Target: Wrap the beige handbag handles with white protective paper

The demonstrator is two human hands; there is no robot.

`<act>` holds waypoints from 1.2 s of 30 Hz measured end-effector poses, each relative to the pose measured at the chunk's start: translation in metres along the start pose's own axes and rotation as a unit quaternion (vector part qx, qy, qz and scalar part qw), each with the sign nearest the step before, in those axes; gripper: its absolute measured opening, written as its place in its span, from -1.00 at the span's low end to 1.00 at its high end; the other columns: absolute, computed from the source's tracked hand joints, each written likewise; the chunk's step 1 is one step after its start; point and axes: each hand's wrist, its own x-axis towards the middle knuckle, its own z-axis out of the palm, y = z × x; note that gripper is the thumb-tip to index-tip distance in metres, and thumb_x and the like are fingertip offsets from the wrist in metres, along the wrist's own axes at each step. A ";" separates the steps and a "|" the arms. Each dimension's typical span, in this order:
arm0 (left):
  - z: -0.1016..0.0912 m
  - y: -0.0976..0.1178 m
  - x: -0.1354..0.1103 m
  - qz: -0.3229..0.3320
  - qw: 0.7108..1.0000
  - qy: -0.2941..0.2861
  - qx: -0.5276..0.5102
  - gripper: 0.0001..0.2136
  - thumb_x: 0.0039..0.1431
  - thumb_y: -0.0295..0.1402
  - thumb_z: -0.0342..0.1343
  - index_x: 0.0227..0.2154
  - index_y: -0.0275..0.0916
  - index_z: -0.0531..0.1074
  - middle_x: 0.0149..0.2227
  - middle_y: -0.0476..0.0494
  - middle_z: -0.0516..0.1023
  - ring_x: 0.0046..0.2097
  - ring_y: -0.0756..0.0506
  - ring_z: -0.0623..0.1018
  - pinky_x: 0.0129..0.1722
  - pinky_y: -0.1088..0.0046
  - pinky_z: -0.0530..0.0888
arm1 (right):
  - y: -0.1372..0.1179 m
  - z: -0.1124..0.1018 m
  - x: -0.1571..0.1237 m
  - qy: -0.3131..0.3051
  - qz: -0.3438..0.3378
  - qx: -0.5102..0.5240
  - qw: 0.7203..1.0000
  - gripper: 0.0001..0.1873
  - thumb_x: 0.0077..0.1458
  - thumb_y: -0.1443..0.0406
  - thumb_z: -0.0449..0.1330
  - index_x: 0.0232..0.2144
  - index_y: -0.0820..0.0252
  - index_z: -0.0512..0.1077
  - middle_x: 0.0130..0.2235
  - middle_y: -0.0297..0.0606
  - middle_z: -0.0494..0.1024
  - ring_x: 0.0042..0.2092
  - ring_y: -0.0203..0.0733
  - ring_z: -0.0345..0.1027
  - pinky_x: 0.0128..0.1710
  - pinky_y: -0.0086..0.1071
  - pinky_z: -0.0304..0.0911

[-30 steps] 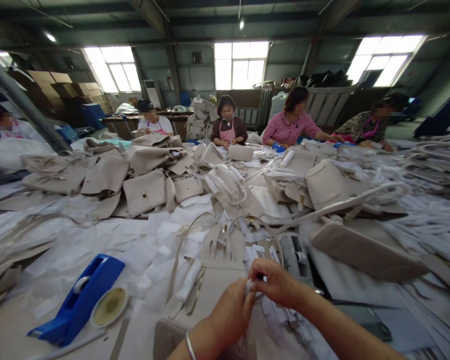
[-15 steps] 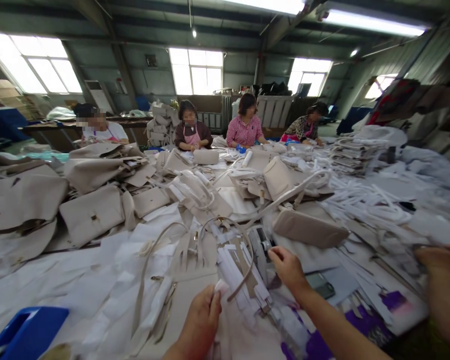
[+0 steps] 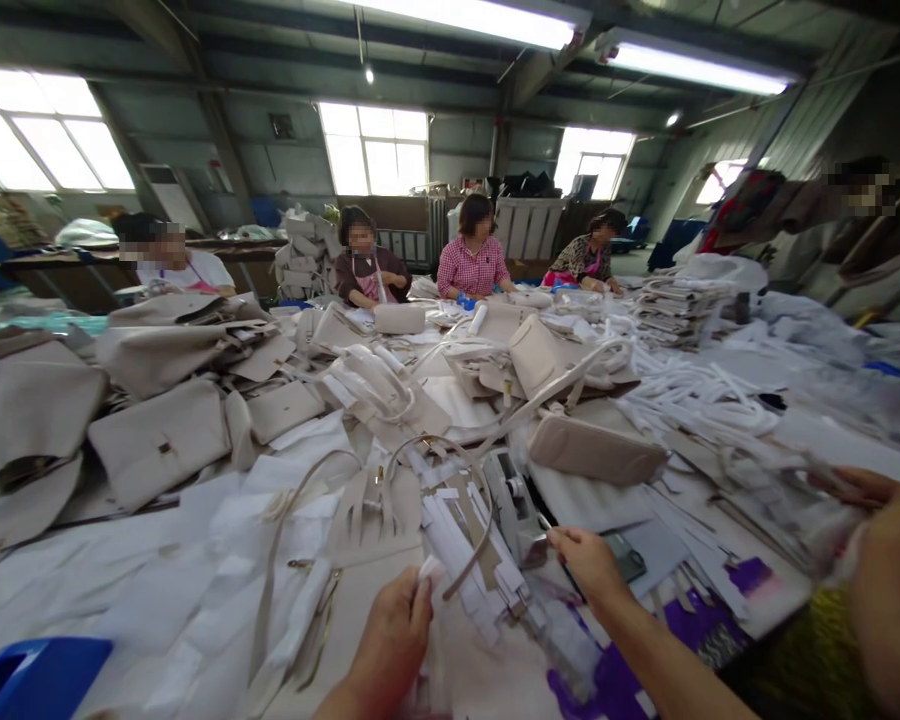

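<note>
Scrap (image 3: 431, 571) is sitting pinched in left hand (image 3: 391, 625); right hand (image 3: 586, 566) is pinching at dispenser (image 3: 511, 508), hold unclear. Strap (image 3: 468, 567) is looping between, so pulling could be snagging it.

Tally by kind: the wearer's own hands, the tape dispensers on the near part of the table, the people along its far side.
Left hand and right hand: 2
Grey tape dispenser: 1
Blue tape dispenser, partly out of frame: 1
People along the far side: 4
Total: 8
</note>
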 end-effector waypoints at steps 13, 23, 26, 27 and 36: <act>0.004 -0.001 -0.006 0.028 0.995 0.006 0.094 -0.68 0.37 -0.29 -0.24 -0.40 -0.24 0.36 -0.35 -0.22 0.52 -0.29 -0.14 0.48 -0.25 0.35 0.33 | 0.012 0.019 -0.024 -0.081 0.058 -0.060 0.993 -0.78 -0.18 0.29 0.18 -0.77 0.16 0.31 -0.77 -0.38 0.29 -0.69 -0.33 0.07 -0.65 -0.43 -0.14; 0.013 0.006 -0.005 0.095 0.973 -0.035 0.207 -0.76 0.24 -0.54 -0.14 -0.34 -0.26 0.44 -0.30 -0.27 0.56 -0.28 -0.19 0.54 -0.29 0.31 0.42 | -0.093 0.103 -0.102 -0.243 0.016 0.044 0.969 -0.62 -0.09 0.02 0.22 -0.58 0.22 0.35 -0.65 -0.39 0.39 -0.68 -0.43 0.08 -0.67 -0.49 -0.17; 0.016 0.005 -0.006 0.086 0.968 -0.039 0.233 -0.77 0.16 -0.61 -0.10 -0.32 -0.27 0.44 -0.31 -0.26 0.55 -0.30 -0.19 0.55 -0.32 0.31 0.45 | -0.085 0.113 -0.097 -0.215 0.025 0.011 0.976 -0.65 -0.11 0.04 0.20 -0.60 0.22 0.35 -0.67 -0.40 0.37 -0.68 -0.42 0.09 -0.68 -0.50 -0.13; 0.017 0.004 -0.006 0.082 0.966 -0.039 0.242 -0.77 0.15 -0.62 -0.09 -0.31 -0.28 0.44 -0.32 -0.25 0.55 -0.31 -0.19 0.55 -0.32 0.31 0.46 | -0.081 0.115 -0.096 -0.208 0.023 -0.002 0.978 -0.66 -0.11 0.05 0.19 -0.61 0.21 0.34 -0.68 -0.40 0.36 -0.68 -0.42 0.09 -0.68 -0.50 -0.11; 0.028 -0.008 -0.009 0.097 0.958 0.019 0.269 -0.60 0.19 -0.63 -0.12 0.10 -0.39 0.25 -0.30 -0.27 0.56 -0.33 -0.20 0.58 -0.35 0.30 0.51 | -0.074 0.117 -0.090 -0.190 0.020 -0.064 0.979 -0.67 -0.06 0.08 0.16 -0.65 0.18 0.31 -0.72 -0.40 0.34 -0.69 -0.38 0.12 -0.68 -0.48 -0.04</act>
